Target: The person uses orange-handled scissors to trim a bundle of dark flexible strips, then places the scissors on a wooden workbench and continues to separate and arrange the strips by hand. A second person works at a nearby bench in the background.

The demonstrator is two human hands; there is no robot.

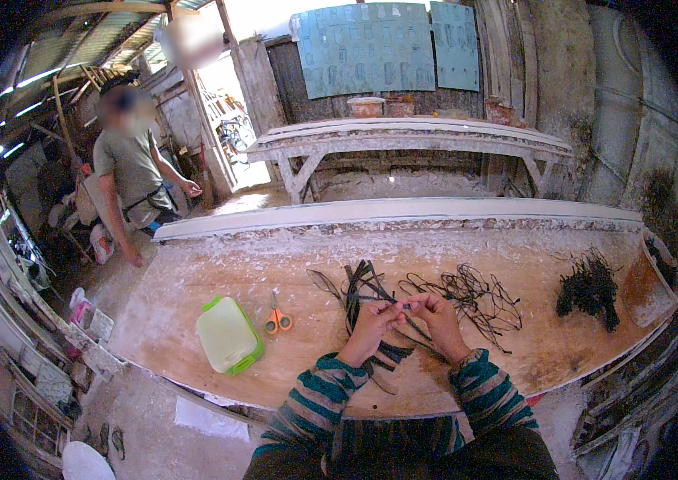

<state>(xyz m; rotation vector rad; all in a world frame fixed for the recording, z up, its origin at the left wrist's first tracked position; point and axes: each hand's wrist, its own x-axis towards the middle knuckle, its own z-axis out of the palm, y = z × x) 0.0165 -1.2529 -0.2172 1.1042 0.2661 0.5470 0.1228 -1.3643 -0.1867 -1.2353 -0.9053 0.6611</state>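
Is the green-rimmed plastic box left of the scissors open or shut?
Shut. The plastic box lies flat on the workbench with its pale lid seated inside the green rim; contents cannot be seen.

Dark strips lie on the pale, white-dusted wooden worktop. The sleeves carry teal and brown stripes. The box is pale green with a brighter green rim; the scissors have orange handles.

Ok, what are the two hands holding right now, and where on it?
Both hands pinch one dark strip between their fingertips: the left hand and right hand meet on a short stretch of it, above the strip bundle.
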